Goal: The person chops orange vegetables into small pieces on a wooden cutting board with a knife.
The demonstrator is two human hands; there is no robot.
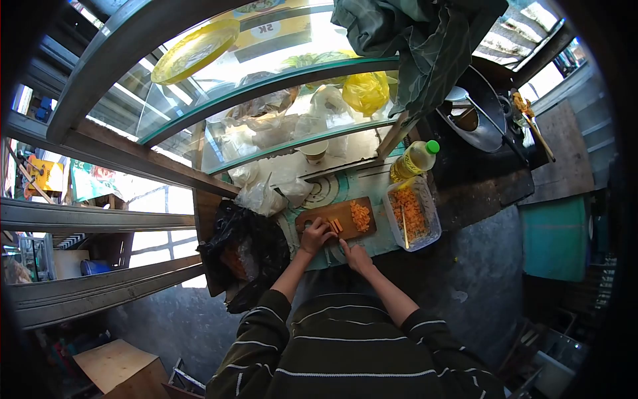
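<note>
My left hand (316, 237) presses orange carrot sticks (335, 226) against the wooden cutting board (323, 214), fingers bent and closed on them. Close by, at the board's near edge, my right hand (357, 257) is closed around a knife, most of which is hidden by the hand. Its forefinger points forward toward the sticks. Small diced carrot (360, 217) lies heaped on the right part of the board. Right of the board stands a clear plastic container (430, 229) filled with chopped carrot (410, 214), a spoon (404, 229) resting in it.
An oil bottle (413, 161) with a green cap stands behind the container. A wok (488, 123) sits at the far right. Black plastic bags (249, 243) and clear bags (262, 196) lie on the left. A glass display case (266, 143) rises behind the board.
</note>
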